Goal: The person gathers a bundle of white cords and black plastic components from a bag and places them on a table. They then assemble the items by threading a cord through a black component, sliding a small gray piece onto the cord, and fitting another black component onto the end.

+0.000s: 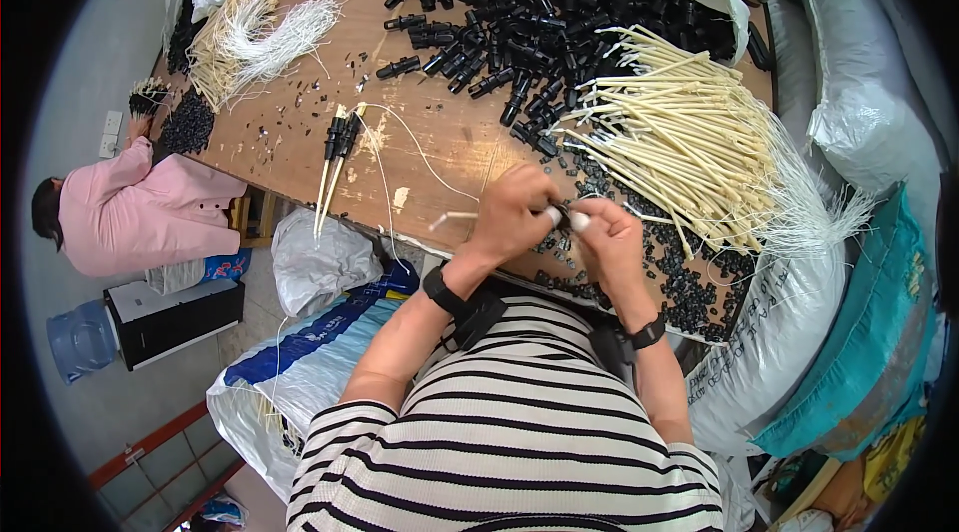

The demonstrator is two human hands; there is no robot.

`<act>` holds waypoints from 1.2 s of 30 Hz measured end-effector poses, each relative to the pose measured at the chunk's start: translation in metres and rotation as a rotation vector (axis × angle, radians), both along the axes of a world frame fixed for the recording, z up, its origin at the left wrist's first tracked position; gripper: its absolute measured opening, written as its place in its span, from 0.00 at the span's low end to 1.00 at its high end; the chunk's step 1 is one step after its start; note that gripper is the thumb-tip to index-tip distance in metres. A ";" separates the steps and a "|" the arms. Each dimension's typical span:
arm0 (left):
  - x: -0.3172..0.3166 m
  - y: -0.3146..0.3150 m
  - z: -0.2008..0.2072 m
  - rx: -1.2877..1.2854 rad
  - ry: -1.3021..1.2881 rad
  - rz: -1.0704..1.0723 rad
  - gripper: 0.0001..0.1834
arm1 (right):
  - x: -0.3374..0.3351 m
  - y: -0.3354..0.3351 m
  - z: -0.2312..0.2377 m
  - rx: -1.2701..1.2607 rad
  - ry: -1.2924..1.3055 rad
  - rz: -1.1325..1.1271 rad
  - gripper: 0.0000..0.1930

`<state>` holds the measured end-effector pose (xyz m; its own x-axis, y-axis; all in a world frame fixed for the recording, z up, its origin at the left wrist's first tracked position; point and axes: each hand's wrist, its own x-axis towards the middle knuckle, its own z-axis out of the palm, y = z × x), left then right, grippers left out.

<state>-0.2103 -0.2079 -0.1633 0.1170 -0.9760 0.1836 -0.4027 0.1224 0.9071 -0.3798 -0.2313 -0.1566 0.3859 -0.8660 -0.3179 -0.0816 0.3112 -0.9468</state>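
Two hands meet over the near edge of the wooden table [300, 132], forearms rising from six o'clock, each wrist wearing a black band. The left hand [514, 207] curls palm-down, fingers pinched on a thin white tube [455, 217] that sticks out toward nine o'clock. The right hand [609, 237] is bent in from three o'clock, fingertips clenched round the tube's near end, knuckles touching the left. Just beyond, at one o'clock, lies a fanned bundle of cream tubes [679, 132]; at twelve o'clock a heap of black plastic fittings [539, 22]. Small black caps [689, 282] are scattered beside the right wrist. At nine o'clock a person in a pink top [130, 217] sits at the table's far corner.
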 end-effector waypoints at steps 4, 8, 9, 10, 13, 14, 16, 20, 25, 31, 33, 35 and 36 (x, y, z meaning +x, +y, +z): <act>0.006 0.005 0.009 -0.084 -0.268 -0.262 0.14 | -0.008 -0.007 0.005 0.325 -0.691 -0.076 0.08; 0.014 0.004 0.008 0.137 -0.139 -0.191 0.15 | -0.010 -0.003 0.010 -0.109 -0.040 0.033 0.15; 0.014 0.005 0.006 0.056 -0.172 -0.175 0.15 | -0.011 -0.003 0.007 -0.569 0.179 0.140 0.16; 0.014 0.006 0.005 0.058 -0.172 -0.171 0.15 | -0.011 -0.003 0.005 -1.028 0.399 0.246 0.17; 0.010 0.009 0.013 0.080 -0.293 -0.130 0.15 | -0.004 -0.003 0.009 -0.674 0.396 0.173 0.11; 0.007 0.010 0.019 -0.005 -0.439 -0.148 0.14 | -0.001 -0.004 0.010 -0.330 0.381 0.107 0.11; 0.007 0.012 0.022 -0.090 -0.589 -0.158 0.13 | 0.003 -0.007 0.008 -0.259 0.318 0.095 0.12; 0.028 0.014 0.018 -0.154 -0.463 -0.010 0.10 | 0.019 0.000 0.015 -0.574 0.471 0.107 0.09; 0.117 0.027 0.007 -0.056 -0.878 0.557 0.09 | 0.010 -0.003 0.022 -0.863 0.356 0.104 0.05; 0.113 0.013 0.013 -0.066 -0.803 0.452 0.19 | 0.001 -0.002 0.007 -0.860 0.491 0.369 0.13; 0.080 0.000 0.004 0.005 -0.443 0.191 0.18 | -0.017 -0.014 0.016 -0.721 0.540 0.182 0.10; 0.054 -0.023 0.001 -0.186 -0.458 0.108 0.17 | -0.044 -0.027 0.015 -0.823 0.731 -0.011 0.10; 0.048 -0.031 0.000 -0.191 -0.452 0.101 0.17 | -0.054 -0.033 0.025 -0.920 1.038 0.013 0.11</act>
